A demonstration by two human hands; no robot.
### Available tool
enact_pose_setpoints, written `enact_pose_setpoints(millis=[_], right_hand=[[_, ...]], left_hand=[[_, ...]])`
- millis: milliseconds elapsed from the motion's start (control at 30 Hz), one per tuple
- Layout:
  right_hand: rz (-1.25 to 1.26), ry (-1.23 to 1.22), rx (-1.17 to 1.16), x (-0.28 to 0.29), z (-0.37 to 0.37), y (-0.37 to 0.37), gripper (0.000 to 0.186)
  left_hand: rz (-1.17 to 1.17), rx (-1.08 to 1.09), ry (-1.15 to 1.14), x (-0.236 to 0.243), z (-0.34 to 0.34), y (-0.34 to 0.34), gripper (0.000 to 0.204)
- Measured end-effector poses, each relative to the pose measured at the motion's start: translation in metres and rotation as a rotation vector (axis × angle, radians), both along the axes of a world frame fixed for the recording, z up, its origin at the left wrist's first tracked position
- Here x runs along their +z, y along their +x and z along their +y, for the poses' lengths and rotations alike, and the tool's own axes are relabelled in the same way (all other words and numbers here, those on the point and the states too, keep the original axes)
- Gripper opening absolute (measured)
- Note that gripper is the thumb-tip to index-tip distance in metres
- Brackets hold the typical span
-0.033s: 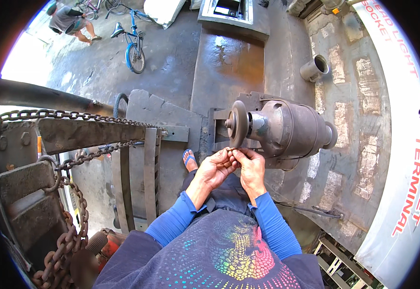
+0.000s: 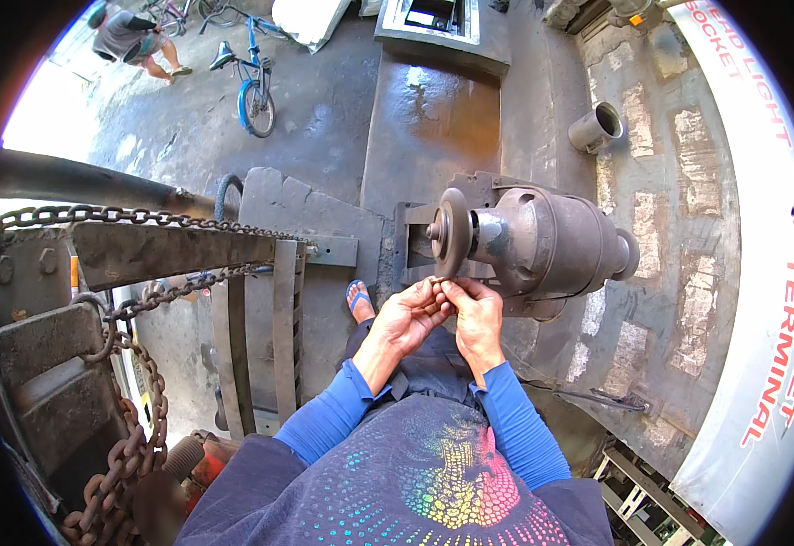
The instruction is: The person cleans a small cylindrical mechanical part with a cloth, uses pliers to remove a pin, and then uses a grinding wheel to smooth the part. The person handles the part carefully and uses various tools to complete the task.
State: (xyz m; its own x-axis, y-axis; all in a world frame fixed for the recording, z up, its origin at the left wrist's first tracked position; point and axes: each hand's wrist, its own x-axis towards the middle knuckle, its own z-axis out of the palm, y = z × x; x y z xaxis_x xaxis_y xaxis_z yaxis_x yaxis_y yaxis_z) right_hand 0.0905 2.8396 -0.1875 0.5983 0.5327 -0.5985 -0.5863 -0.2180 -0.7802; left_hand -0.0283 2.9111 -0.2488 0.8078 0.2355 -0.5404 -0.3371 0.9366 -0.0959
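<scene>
A bench grinder (image 2: 556, 241) with a grey, rounded motor body stands just ahead of me. Its round wheel (image 2: 452, 234) faces left, with a nut at the hub. My left hand (image 2: 406, 318) and my right hand (image 2: 475, 326) meet at the wheel's lower edge, fingertips pinched together. Between them is a small thing, mostly hidden by the fingers and too small to name. It appears to touch or nearly touch the wheel's rim; I cannot tell which. Both forearms wear blue sleeves.
At left, a rusty chain (image 2: 133, 455) hangs by a heavy metal frame (image 2: 178, 259). Beyond are a blue bicycle (image 2: 253, 86) and a person (image 2: 137, 41). An open metal cylinder (image 2: 595, 129) lies on the worn surface to the right, before a white banner (image 2: 761, 273). A cable (image 2: 602, 399) lies lower right.
</scene>
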Motion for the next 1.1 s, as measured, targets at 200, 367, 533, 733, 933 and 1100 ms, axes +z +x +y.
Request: enact_pose_setpoints(millis=[200, 367, 533, 733, 933, 1100], right_hand=[[-0.050, 0.009, -0.031, -0.002, 0.003, 0.003, 0.009], [-0.045, -0.011, -0.054, -0.003, 0.004, 0.006, 0.010], [-0.035, -0.038, -0.086, -0.003, 0.004, 0.008, 0.010], [-0.035, -0.027, -0.055, -0.007, 0.002, 0.012, 0.012], [-0.016, -0.031, -0.038, -0.007, 0.007, 0.005, 0.010], [-0.025, -0.046, -0.041, -0.007, 0.005, 0.005, 0.010]], left_hand=[[0.044, -0.008, -0.012, 0.004, 0.005, 0.008, 0.021], [0.055, 0.004, -0.035, 0.001, 0.003, 0.014, 0.018], [0.097, -0.006, -0.058, 0.001, 0.003, 0.019, 0.017], [0.071, -0.001, -0.084, -0.004, 0.002, 0.020, 0.017], [0.108, -0.009, -0.043, -0.006, 0.004, 0.010, 0.020], [0.103, -0.018, -0.039, -0.005, 0.004, 0.010, 0.021]])
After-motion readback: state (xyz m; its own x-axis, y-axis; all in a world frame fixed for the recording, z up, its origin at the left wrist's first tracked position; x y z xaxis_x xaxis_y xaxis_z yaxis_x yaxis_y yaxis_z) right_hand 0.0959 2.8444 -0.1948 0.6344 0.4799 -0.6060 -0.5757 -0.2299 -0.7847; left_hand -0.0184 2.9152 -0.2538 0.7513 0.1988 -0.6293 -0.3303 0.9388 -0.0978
